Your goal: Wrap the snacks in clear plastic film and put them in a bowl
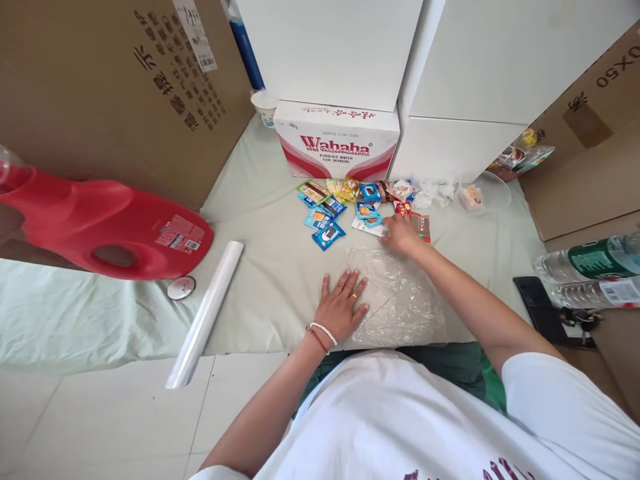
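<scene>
My left hand (343, 303) lies flat with fingers spread on the pale green cloth, at the left edge of a clear plastic sheet or bag (400, 300). My right hand (403, 233) is at the front of a pile of small snack packets, its fingers curled over the right end of a white packet (369, 228). Its fingertips are partly hidden. Near it are a light blue packet (367, 211), a red packet (402, 207) and a brown packet (424, 227). Several blue packets (329, 235) lie to the left.
A Wahaha water carton (337, 143) stands behind the packets, under white boxes (330, 47). On the left are a red detergent jug (110, 227), a plastic film roll (207, 313) and a round badge (181, 287). Water bottles (595, 259) and a black phone (537, 308) lie right.
</scene>
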`<state>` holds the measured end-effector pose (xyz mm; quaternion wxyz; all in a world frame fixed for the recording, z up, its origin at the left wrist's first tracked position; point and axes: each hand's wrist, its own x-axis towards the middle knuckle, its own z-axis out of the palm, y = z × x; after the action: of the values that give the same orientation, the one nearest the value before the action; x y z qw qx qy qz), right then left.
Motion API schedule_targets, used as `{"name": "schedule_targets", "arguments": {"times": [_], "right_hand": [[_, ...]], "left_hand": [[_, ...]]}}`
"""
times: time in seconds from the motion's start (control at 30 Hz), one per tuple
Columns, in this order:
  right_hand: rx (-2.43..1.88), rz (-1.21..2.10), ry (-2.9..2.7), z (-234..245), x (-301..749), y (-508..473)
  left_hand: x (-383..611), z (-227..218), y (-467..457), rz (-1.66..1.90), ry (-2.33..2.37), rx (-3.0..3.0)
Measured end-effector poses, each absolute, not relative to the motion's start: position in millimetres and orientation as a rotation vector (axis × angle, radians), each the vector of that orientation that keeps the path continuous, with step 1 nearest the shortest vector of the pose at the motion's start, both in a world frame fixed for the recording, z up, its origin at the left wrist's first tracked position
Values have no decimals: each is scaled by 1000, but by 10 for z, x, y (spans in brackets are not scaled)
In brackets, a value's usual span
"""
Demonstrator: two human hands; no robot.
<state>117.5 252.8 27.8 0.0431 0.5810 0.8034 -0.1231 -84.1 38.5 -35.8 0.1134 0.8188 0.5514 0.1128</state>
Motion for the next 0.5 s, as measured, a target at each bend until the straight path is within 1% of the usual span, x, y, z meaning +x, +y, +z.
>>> {"name": "schedule_targets", "arguments": {"times": [0.13,0.23,0.3,0.4,0.5], "right_hand": [[1729,-349,2559,402,1069,2626],[1662,-264,2735,532,696,2886],[1517,-244,2887,577,381,3150],[1252,-285,2995,510,-45,3622],[1321,-261,2881,298,-314,4069]], "left_hand": [[-843,-359,391,347,1610,2380],[-850,-351,394,366,1594,2366],[-859,-340,396,377,1582,2357],[-871,-327,397,362,1578,2345],[-878,-325,396,356,1570,2346]]}}
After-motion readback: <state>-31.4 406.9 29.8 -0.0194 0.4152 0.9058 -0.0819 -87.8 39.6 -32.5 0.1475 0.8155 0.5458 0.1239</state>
